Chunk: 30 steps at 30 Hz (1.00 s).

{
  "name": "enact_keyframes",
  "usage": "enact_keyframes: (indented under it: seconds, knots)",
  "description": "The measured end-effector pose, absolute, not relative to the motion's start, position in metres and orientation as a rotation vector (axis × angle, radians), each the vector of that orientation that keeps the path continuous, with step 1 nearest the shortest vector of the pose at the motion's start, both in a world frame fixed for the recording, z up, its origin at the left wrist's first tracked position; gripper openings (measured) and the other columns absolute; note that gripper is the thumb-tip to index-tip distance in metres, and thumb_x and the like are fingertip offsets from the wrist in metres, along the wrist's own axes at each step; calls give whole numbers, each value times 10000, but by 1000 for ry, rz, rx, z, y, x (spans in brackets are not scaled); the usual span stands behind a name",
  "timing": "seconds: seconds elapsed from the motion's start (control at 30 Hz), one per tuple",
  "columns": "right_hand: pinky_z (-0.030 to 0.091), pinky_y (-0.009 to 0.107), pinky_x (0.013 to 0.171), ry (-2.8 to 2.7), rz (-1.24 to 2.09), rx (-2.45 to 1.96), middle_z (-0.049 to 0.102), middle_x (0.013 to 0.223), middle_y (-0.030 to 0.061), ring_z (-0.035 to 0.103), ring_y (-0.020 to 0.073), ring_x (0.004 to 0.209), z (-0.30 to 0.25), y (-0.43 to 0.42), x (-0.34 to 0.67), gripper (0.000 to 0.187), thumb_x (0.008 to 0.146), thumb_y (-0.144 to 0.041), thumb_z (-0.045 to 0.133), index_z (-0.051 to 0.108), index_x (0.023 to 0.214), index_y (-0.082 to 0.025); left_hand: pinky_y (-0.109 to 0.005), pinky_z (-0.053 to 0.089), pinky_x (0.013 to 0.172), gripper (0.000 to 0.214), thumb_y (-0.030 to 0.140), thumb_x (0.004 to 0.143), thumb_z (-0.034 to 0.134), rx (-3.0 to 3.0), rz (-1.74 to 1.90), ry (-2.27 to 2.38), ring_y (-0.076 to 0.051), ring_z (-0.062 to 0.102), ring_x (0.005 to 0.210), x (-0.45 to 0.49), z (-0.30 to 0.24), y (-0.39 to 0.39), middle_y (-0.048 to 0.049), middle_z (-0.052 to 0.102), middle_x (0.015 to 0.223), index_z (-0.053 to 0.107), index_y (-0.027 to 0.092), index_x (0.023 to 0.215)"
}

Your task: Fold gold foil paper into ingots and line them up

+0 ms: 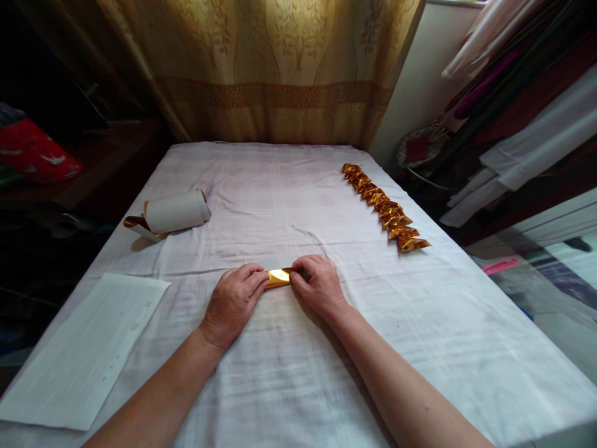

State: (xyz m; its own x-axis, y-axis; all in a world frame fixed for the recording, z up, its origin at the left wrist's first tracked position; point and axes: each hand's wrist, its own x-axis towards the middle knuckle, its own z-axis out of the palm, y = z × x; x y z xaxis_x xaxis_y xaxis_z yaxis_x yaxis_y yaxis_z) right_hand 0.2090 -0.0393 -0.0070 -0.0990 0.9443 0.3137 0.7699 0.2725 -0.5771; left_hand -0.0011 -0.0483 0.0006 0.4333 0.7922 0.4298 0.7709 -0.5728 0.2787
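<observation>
A small piece of shiny gold foil paper [278, 277] lies on the white cloth-covered table [289, 205], near its middle. My left hand [233, 302] has its fingers curled and pinches the foil's left end. My right hand [318, 286] grips the foil's right end, its fingers bent over it. Both hands rest on the cloth, and most of the foil is hidden between the fingers.
A row of several folded gold foil pieces [385, 208] runs along the table's right side. A white-backed roll of gold foil [175, 213] lies at the left. A stack of white sheets [84, 354] sits at the front left. A curtain [270, 68] hangs behind; fabrics [513, 93] are piled at right.
</observation>
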Motion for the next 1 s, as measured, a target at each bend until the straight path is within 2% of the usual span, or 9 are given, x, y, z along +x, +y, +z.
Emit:
enact_keyframes:
  seconds: [0.1,0.27,0.43,0.57,0.67,0.87,1.0]
  knots:
    - [410,334,815,-1917,349,-1538,715,861,29,608,204,866,-8,-41,208,69,808,-178,640,678,798,-235,-388,497,927,254,303,990,475,2704,753,1401,-206,648,957,-1,0,-53,-71,717,1073,697,200,1059]
    - [390,344,825,-1912,324,-1564,706,869,29,598,210,889,-7,-41,207,78,818,-171,625,664,798,-236,-499,365,1087,234,253,973,500,2796,661,1466,-258,610,1112,0,1,-60,-48,738,1093,690,222,1105]
    - [385,342,827,-1916,323,-1562,699,860,24,593,208,887,-8,-42,206,80,822,-167,621,660,798,-233,-520,335,1111,319,252,958,507,2853,567,1538,-286,592,1157,8,5,-73,-75,717,1158,637,221,1247]
    - [381,350,837,-1926,310,-1568,697,870,24,591,207,893,-8,-43,206,75,837,-182,618,654,798,-234,-544,354,1102,358,320,942,531,2848,416,1619,-323,567,1208,18,7,-86,-131,657,1283,632,203,1265]
    - [380,353,842,-1924,302,-1571,695,887,26,589,208,899,-8,-43,206,63,843,-192,618,651,809,-233,-530,381,1095,403,366,939,534,2836,405,1635,-331,558,1232,23,3,-91,-163,629,1325,622,159,1273]
    - [381,357,850,-1933,305,-1558,696,889,34,588,213,897,-8,-42,206,69,842,-185,604,649,822,-234,-453,401,1115,443,358,972,463,2872,477,1549,-289,542,1281,22,-10,-92,-150,589,1397,567,123,1333]
    - [377,356,852,-1926,328,-1555,699,894,31,589,217,911,-9,-42,207,67,839,-181,609,649,836,-235,-443,396,1122,461,358,979,451,2894,517,1547,-294,534,1298,21,-14,-92,-158,583,1403,559,92,1339]
